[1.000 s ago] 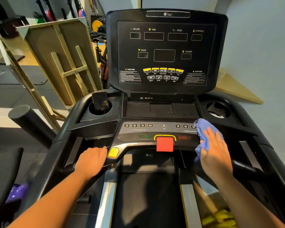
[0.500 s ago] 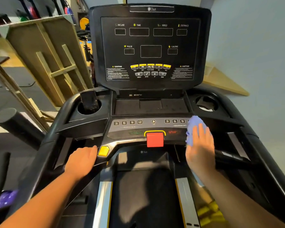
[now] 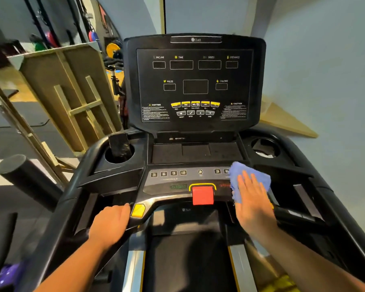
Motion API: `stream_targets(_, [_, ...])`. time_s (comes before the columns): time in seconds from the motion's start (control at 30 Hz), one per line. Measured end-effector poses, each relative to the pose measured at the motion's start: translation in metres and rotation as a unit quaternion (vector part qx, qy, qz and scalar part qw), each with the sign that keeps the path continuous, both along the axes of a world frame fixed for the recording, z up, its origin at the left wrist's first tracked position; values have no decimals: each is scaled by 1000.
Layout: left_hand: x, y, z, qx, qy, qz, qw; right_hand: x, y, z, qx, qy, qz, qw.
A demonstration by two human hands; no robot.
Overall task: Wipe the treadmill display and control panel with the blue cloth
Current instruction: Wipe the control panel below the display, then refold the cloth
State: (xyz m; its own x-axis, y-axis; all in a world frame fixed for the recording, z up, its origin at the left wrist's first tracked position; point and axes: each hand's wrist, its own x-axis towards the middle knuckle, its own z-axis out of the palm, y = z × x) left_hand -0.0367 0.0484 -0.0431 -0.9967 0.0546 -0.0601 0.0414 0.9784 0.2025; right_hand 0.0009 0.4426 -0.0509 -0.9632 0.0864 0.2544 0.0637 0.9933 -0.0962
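Head view: right hand (image 3: 253, 204) flat, fingers spread, pressing blue cloth (image 3: 248, 179) onto right end of control panel (image 3: 177, 182), just right of red stop key (image 3: 202, 195); not clenched, cloth pinned under palm rather than pinched; left hand (image 3: 110, 225) wrapped around left handlebar beside yellow button (image 3: 137, 210), closed on the bar. Judged step: wiping the lower key strip; best done with even palm pressure, overlapping side-to-side passes, light over the numbered keys, skirting the stop key; cloth bunched, so refolding would give a cleaner face. Panel long axis runs left-right, face tilted up toward the wearer; display (image 3: 195, 83) above stands near upright, facing the wearer, seemingly not yet reached.
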Motion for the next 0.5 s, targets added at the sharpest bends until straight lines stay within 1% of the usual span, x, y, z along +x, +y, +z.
stream_targets(0.03, [-1,-1,-1,3,-3,-2,1000,-16,-17,1,9,-18,-33,999])
stream_targets(0.07, [0,-2,-2,10,-11,5,1000,-30,-42,6,11,-33,-42,999])
stream_targets(0.1, [0,-3,-2,20,-16,13,1000,-41,-68,12,10,-27,-26,999])
stream_targets(0.13, [1,-2,-1,27,-17,19,999,-48,-96,20,14,-18,4,1000])
stream_targets(0.2, [3,-1,2,46,-16,26,998,-49,-154,33,26,-33,92,995])
stream_targets(0.27, [3,1,4,51,-19,30,998,-40,-201,34,19,-78,180,980])
stream_targets(0.3, [2,1,5,48,-27,31,998,-33,-217,33,13,-73,219,973])
stream_targets(0.4, [2,0,7,46,-71,29,996,-10,-233,11,24,-56,300,952])
stream_targets(0.47, [2,-2,6,66,-92,33,993,7,-221,-4,-23,-55,351,935])
stream_targets(0.5, [1,-4,5,82,-99,39,991,15,-213,-5,-69,-63,367,925])
